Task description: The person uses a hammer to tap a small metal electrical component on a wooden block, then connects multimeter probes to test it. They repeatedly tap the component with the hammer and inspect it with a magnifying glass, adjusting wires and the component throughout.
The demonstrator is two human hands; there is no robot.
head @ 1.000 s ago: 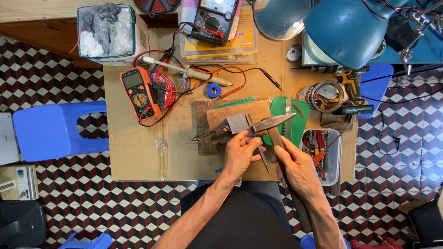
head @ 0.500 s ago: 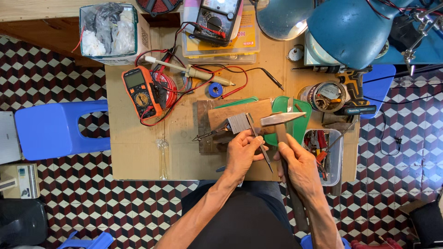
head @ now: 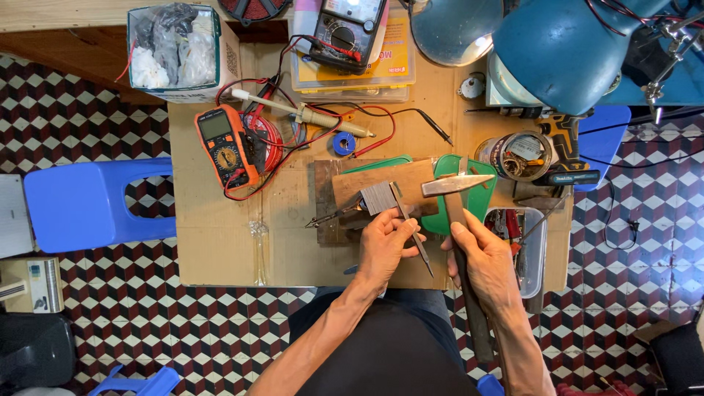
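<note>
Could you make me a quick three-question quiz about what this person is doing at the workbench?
1. True or false: the right hand grips a hammer.
2. What does the left hand hold: A) thin metal rod, B) orange multimeter, C) blue stool?
3. What small metal piece sits under the rod's tip?

Key: 1 true. 2 A. 3 The grey ribbed block on the wooden board.

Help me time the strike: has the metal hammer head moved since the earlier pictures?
Yes. The metal hammer head, in the right hand, has swung rightward and level, off the grey metal block, now over the green board.
</note>
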